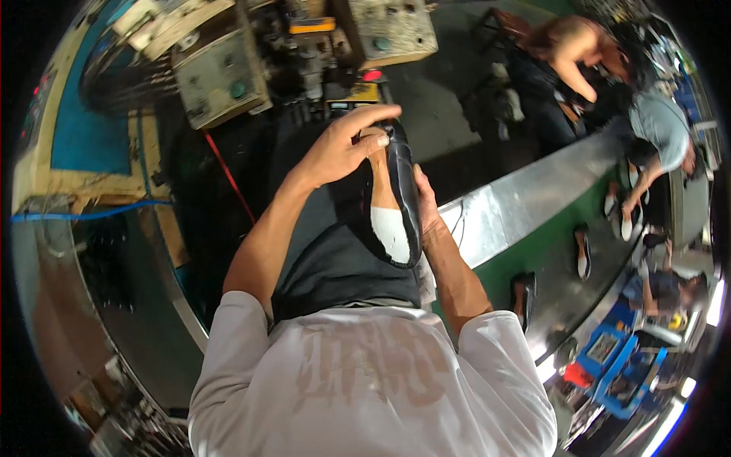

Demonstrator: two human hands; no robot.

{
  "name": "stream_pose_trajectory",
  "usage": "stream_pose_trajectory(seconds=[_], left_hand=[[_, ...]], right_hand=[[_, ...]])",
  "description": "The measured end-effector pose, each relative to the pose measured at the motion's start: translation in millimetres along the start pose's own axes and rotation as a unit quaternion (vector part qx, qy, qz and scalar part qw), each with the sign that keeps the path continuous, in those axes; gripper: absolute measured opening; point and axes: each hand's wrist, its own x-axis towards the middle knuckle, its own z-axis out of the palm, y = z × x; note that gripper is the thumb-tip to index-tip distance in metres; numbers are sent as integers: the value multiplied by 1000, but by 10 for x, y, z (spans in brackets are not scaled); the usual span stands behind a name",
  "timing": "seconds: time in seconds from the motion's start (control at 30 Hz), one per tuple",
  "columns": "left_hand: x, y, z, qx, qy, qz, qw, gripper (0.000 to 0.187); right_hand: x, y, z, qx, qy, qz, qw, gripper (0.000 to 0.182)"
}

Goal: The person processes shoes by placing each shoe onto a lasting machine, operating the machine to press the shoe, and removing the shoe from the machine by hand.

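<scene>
A black shoe upper (405, 179) with a tan and white underside is held upright in front of my body, its wide white end toward me. My left hand (341, 145) is at the shoe's far, narrow end, with the thumb against its edge and the index finger reaching over the top. Along the shoe's right side lies my right hand (426, 199), its fingers mostly hidden behind the shoe.
Machine boxes (221, 80) stand ahead. A metal-edged conveyor (518, 199) runs along the right, carrying several shoes, one of them dark (524, 297). Co-workers (661, 129) are at the upper right and right. A blue rack (617, 365) stands at the lower right.
</scene>
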Motion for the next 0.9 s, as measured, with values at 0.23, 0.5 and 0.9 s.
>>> stream_pose_trajectory(seconds=[0.23,0.5,0.9], left_hand=[[-601,-452,-176,100,182,-121,971,22],[-734,-681,-304,116,172,-175,963,25],[-683,-661,-324,187,213,-239,929,27]], right_hand=[[276,-25,198,-300,103,67,946,67],[-556,421,746,-913,-17,-136,385,89],[-487,195,735,-912,-70,-205,348,83]])
